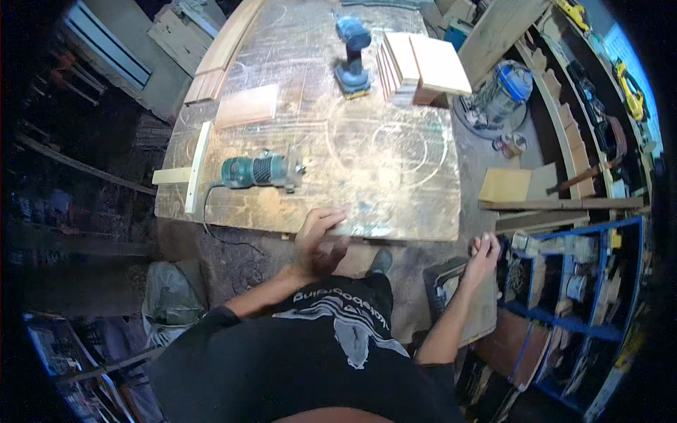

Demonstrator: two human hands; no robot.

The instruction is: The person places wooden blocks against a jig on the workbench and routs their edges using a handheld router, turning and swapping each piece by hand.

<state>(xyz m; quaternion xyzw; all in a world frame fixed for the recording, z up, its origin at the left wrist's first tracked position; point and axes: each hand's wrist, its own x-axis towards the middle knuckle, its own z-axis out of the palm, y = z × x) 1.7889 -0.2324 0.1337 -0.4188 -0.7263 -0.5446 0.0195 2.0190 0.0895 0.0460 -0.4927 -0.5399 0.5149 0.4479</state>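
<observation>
My left hand point(319, 240) rests on the near edge of the worn wooden workbench point(395, 204), fingers spread over the rim, holding nothing. My right hand point(484, 252) hangs off to the right of the bench, beside a blue shelf unit point(564, 282), with its fingers curled; something small may be pinched in it, but I cannot make it out. A green hand-held router point(261, 171) lies on its side on the bench just beyond my left hand, its black cord trailing over the near edge.
A blue power tool point(352, 56) stands upright at the far side of the bench beside a stack of wooden boards point(423, 67). A flat board point(247, 106) and long planks point(226, 49) lie at far left. A shop vacuum point(504, 92) stands right.
</observation>
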